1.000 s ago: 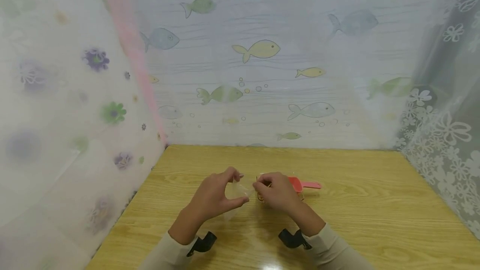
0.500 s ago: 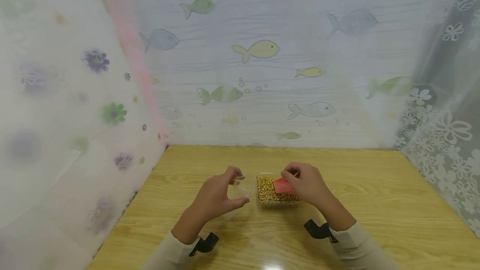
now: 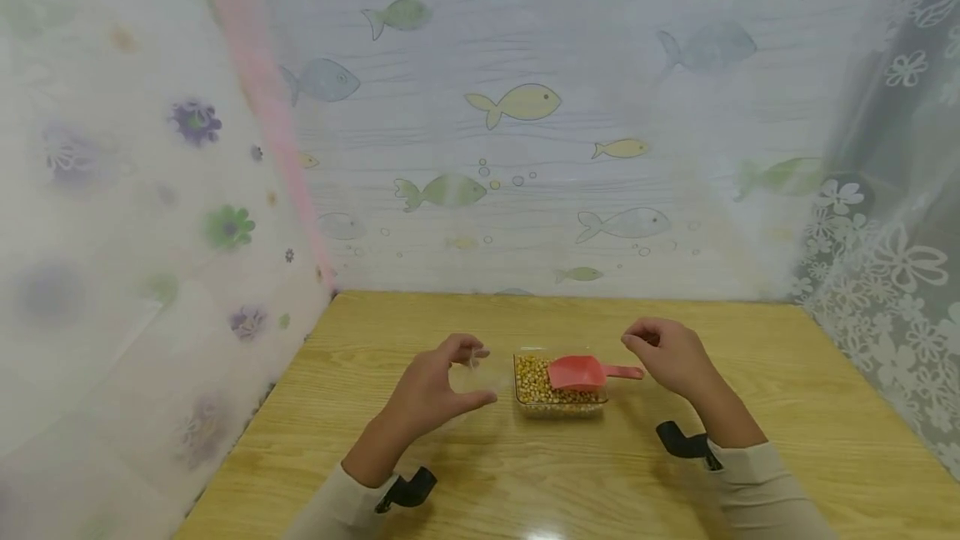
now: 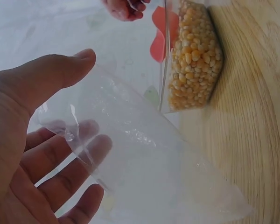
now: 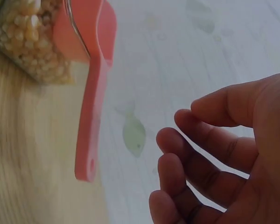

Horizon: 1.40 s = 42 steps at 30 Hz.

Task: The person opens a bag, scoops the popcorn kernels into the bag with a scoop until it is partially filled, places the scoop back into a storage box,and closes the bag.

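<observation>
My left hand (image 3: 423, 390) is bent in a C shape and holds a clear plastic bag (image 4: 149, 144). In the left wrist view the fingertips show through the film, and the bag hangs loose towards the lower right. To its right stands a clear rectangular container (image 3: 558, 413) of yellow corn kernels (image 3: 532, 380). A red scoop (image 3: 577, 373) rests on the kernels, its handle jutting over the container's right rim. Beyond the handle's end is my right hand (image 3: 675, 361), loosely curled and holding nothing. The right wrist view shows a gap between its fingertips and the scoop handle (image 5: 91, 116).
Everything is on a wood-grain table (image 3: 750, 407). A curtain printed with fish (image 3: 525, 102) hangs at the back edge. Flower-patterned sheets stand along the left and right sides. Dark camera mounts (image 3: 408, 488) sit at both wrists.
My right hand has left the bag's mouth, passed over the scoop and container, and moved right past the handle. The left hand stays with the bag; kernels and scoop are now uncovered.
</observation>
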Motion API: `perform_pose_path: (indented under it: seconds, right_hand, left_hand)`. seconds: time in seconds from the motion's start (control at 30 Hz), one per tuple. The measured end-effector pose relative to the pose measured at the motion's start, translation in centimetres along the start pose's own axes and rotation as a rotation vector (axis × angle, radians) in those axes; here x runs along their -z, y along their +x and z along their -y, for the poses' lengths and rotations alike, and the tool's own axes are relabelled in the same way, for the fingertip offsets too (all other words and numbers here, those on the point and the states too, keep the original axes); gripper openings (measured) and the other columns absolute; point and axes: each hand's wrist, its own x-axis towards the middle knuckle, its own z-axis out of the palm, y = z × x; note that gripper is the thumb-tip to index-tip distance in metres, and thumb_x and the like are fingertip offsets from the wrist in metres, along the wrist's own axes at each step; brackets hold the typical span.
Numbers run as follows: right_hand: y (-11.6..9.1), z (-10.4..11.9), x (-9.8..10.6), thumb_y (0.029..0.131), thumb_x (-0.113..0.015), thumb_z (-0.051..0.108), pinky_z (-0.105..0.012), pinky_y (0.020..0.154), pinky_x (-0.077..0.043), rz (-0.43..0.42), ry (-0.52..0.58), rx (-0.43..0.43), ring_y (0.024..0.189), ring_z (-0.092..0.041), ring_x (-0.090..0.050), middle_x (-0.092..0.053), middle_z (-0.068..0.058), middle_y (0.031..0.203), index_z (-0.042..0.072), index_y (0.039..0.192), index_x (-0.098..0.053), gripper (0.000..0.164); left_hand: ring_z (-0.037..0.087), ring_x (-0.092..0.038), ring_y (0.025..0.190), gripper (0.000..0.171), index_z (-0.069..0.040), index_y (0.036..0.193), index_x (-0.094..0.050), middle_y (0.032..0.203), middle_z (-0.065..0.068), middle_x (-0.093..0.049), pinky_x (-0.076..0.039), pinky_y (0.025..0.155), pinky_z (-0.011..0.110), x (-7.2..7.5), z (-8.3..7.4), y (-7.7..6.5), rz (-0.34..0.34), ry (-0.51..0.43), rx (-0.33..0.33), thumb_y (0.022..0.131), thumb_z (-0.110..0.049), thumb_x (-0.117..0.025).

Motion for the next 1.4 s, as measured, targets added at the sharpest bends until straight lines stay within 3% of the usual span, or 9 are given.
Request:
perform_pose_path:
  seconds: [0.17, 0.37, 0.7, 0.87, 1.0, 1.13, 1.23, 1.4]
  right_hand:
    - [0.0, -1.0, 0.8, 0.105, -0.061, 0.03, -0.034, 0.069, -0.052, 0.004, -0.01, -0.008, 0.095, -0.024, -0.067, -0.074, -0.01, 0.109, 0.012, 0.113, -0.075, 0.024]
    - [0.1, -1.5, 1.1, 0.106, -0.06, 0.03, -0.034, 0.068, -0.052, 0.026, -0.025, -0.017, 0.095, -0.024, -0.066, -0.073, -0.012, 0.109, 0.011, 0.113, -0.074, 0.025]
    - [0.1, -2.2, 1.0, 0.104, -0.062, 0.03, -0.039, 0.073, -0.057, 0.218, -0.005, -0.032, 0.101, -0.03, -0.066, -0.071, -0.014, 0.115, 0.002, 0.12, -0.07, 0.033]
    - [0.2, -2.9, 0.6, 0.105, -0.062, 0.032, -0.039, 0.071, -0.058, 0.355, 0.154, -0.112, 0.088, -0.026, -0.067, -0.07, -0.015, 0.106, -0.005, 0.127, -0.065, 0.043]
    - [0.4, -3.3, 0.3, 0.104, -0.065, 0.026, -0.035, 0.064, -0.054, 0.412, 0.272, -0.148, 0.074, -0.021, -0.058, -0.066, -0.013, 0.091, -0.006, 0.125, -0.065, 0.039]
    - [0.4, -3.6, 0.3, 0.103, -0.066, 0.022, -0.033, 0.059, -0.047, 0.423, 0.299, -0.119, 0.068, -0.018, -0.049, -0.059, -0.008, 0.081, -0.008, 0.12, -0.067, 0.034]
    - [0.4, -3.5, 0.4, 0.103, -0.065, 0.021, -0.034, 0.059, -0.048, 0.409, 0.29, -0.114, 0.069, -0.018, -0.049, -0.058, -0.006, 0.08, -0.008, 0.119, -0.068, 0.033]
    - [0.2, -3.4, 0.4, 0.103, -0.065, 0.02, -0.036, 0.065, -0.054, 0.381, 0.248, -0.116, 0.077, -0.022, -0.057, -0.065, -0.012, 0.09, -0.007, 0.119, -0.069, 0.031]
  left_hand:
    - [0.011, -0.068, 0.112, 0.064, -0.029, 0.134, -0.058, 0.128, -0.012, -0.072, -0.057, 0.1, 0.05, -0.2, 0.6, 0.2, -0.014, -0.085, -0.026, 0.081, -0.047, -0.088]
    - [0.003, -0.067, 0.104, 0.053, -0.037, 0.133, -0.059, 0.125, -0.017, -0.069, -0.059, 0.094, 0.042, -0.1, 0.8, 0.2, -0.038, -0.051, -0.131, 0.086, -0.05, -0.081]
    - [0.009, -0.068, 0.106, 0.049, -0.031, 0.134, -0.062, 0.121, -0.012, -0.071, -0.059, 0.093, 0.05, 0.3, 1.0, 0.2, -0.029, -0.024, -0.156, 0.09, -0.041, -0.081]
    - [0.014, -0.071, 0.108, 0.05, -0.03, 0.134, -0.06, 0.124, -0.008, -0.071, -0.059, 0.094, 0.054, 0.4, 1.1, 0.2, -0.037, -0.032, -0.16, 0.09, -0.036, -0.083]
    - [0.018, -0.073, 0.11, 0.055, -0.023, 0.136, -0.061, 0.125, -0.004, -0.07, -0.06, 0.095, 0.053, 0.4, 1.2, 0.2, -0.04, -0.058, -0.145, 0.088, -0.032, -0.085]
    - [0.02, -0.07, 0.117, 0.046, -0.018, 0.124, -0.064, 0.132, 0.001, -0.067, -0.061, 0.095, 0.041, 0.3, 1.3, 0.3, -0.052, -0.082, -0.165, 0.086, -0.028, -0.087]
    - [0.019, -0.067, 0.122, 0.037, -0.022, 0.114, -0.064, 0.139, 0.002, -0.065, -0.06, 0.097, 0.035, 0.4, 1.4, 0.3, -0.057, -0.064, -0.168, 0.086, -0.029, -0.087]
    - [0.019, -0.064, 0.127, 0.036, -0.022, 0.122, -0.066, 0.143, -0.001, -0.064, -0.057, 0.102, 0.044, 0.7, 1.6, 0.2, -0.024, 0.014, -0.178, 0.09, -0.029, -0.083]
